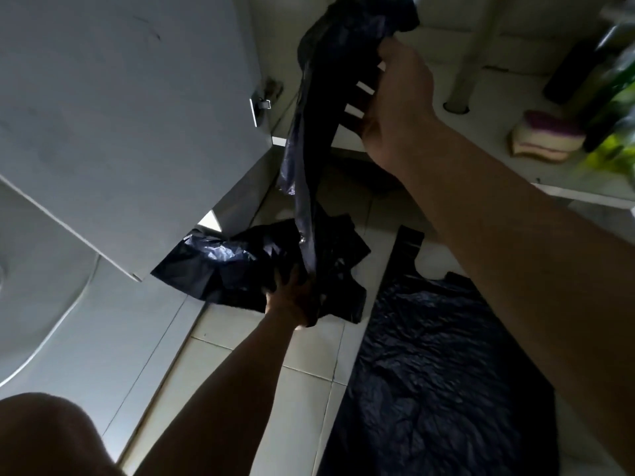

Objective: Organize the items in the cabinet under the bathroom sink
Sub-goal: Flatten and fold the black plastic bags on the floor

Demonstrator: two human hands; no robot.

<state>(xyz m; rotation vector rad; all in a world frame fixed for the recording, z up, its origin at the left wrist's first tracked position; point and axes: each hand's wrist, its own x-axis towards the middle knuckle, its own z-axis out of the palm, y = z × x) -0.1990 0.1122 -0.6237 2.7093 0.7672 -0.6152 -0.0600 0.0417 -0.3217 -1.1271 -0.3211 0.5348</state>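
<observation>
A dark blue plastic bag (pixel 318 108) hangs stretched between my two hands in front of the open cabinet. My right hand (pixel 395 94) grips its upper end, fingers curled round the bunched plastic. My left hand (pixel 293 298) grips the crumpled lower end (pixel 223 262) just above the tiled floor. A second dark plastic bag (pixel 439 365) lies spread flat on the floor to the right. Inside the cabinet, a purple and cream sponge (pixel 546 139) lies on the cabinet floor (pixel 481 159).
The white cabinet door (pixel 120 115) stands open at the left, its hinge (pixel 259 104) near the bag. A white drain pipe (pixel 470 56) runs down inside the cabinet. Dark and green bottles (pixel 611 87) stand at the right. My knee (pixel 44 438) is at bottom left.
</observation>
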